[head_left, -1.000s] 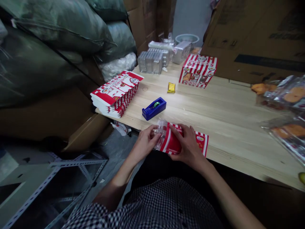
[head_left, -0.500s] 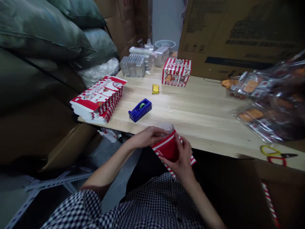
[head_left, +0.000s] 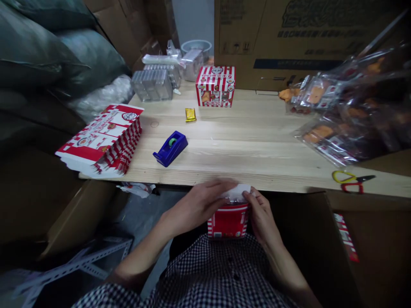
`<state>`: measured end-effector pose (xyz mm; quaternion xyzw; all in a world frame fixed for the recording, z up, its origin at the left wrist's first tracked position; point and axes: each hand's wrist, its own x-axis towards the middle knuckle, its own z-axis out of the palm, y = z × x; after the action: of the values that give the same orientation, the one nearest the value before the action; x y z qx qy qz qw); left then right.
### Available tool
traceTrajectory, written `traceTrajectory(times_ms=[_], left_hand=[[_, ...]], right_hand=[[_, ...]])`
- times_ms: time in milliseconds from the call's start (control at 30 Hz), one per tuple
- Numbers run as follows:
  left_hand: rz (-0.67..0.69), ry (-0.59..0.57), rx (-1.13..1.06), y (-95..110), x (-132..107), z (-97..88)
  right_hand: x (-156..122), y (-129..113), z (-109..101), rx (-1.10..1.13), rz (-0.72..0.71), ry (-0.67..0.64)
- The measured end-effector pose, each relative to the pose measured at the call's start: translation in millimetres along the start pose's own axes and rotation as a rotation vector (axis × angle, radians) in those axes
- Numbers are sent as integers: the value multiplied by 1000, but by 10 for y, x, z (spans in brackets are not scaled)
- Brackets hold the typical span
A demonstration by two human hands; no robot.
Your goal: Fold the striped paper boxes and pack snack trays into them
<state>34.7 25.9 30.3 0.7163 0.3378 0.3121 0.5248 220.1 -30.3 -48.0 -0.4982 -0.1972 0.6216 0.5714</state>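
We look down on a red-and-white box (head_left: 228,222) held between two bare hands, just in front of the near edge of a pale wooden bench (head_left: 244,147) and close against a checked shirt (head_left: 208,273). The box stands roughly upright, its red printed side towards us and its top towards the bench. We cannot tell a clear long axis, as the fingers hide part of it. A white flap (head_left: 241,191) stands up at the top, with clear plastic (head_left: 233,199) below it.

The relation that matters is the flap between the hands. The right hand (head_left: 261,210) is at the right side of the box, its grip narrow, with the thumb on the flap's right end. The left hand (head_left: 203,201) comes in from the left, its fingers laid across the upper left corner and pointing along the top towards the flap. Those fingers are blurred, so we cannot tell whether they pinch anything. Neither hand is clearly nearer: the box lies to the right of the left palm and to the left of the right one.

Beyond the left hand, on the bench, we see a blue tape dispenser (head_left: 171,148), well apart from the box. A small yellow packet (head_left: 190,114) lies farther back, near an upright striped box (head_left: 215,87).
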Motion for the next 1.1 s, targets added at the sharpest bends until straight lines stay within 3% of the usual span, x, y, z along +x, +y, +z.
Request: traceTrajectory(times_ms=[100, 167, 300, 467, 733, 900, 1100], left_hand=[[-86, 446, -29, -60, -140, 61], [-202, 578, -173, -221, -207, 200], [-433, 531, -574, -556, -269, 517], [-430, 602, -678, -611, -311, 682], [-420, 534, -571, -379, -346, 652], [-470, 498, -705, -540, -369, 606], [-461, 576, -686, -666, -389, 570]], right_hand=[[52, 2, -47, 13, -28, 51], [58, 14, -30, 19, -34, 53], [6, 18, 42, 3, -12, -11], [-104, 1, 2, 16, 56, -113], [-288, 9, 43, 115, 49, -20], [-180, 110, 8, 94, 67, 13], [-116, 154, 53, 67, 49, -11]])
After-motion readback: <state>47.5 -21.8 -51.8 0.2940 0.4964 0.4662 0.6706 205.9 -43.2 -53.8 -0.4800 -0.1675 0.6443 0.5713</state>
